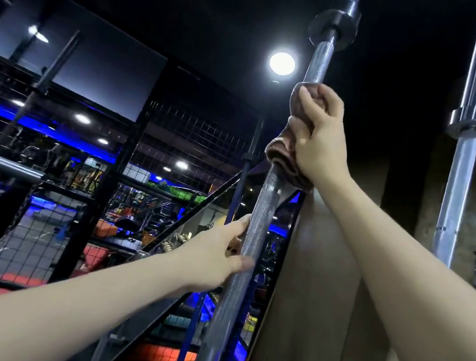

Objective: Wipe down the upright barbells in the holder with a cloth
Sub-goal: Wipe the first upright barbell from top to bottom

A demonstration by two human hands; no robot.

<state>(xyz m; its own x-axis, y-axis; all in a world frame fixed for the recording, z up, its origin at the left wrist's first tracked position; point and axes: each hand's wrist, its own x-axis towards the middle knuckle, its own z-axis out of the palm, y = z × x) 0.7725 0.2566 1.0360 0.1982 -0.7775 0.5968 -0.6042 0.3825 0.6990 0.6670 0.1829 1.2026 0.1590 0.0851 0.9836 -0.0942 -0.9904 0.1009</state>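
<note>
The near barbell (259, 215) stands upright, tilted slightly so that its upper end leans to the right, and runs from the bottom edge of the view to the top. Its shaft is knurled steel; a dark collar (332, 30) sits near its upper end, with the smooth sleeve rising above it.

The right hand (318, 137) is raised high on this shaft, below the collar. Its fingers are curled round a brown cloth (281, 154), which is bunched around the bar; the hand grasps the cloth and the bar together. Folds of the cloth protrude below the hand on its left side.

The left hand (225, 253) holds the same shaft lower down. Its thumb lies across the near face of the bar and its fingers wrap behind it, so the hand is clenched on the shaft itself, with no cloth under it.

A second barbell (462, 172) stands upright to the right, well apart from both hands, with a bright steel collar on its upper part.

Between the two bars stands a brown panel (316, 286). Far behind on the left are a black wire-mesh fence (44, 231) and a round ceiling lamp (282, 63).
</note>
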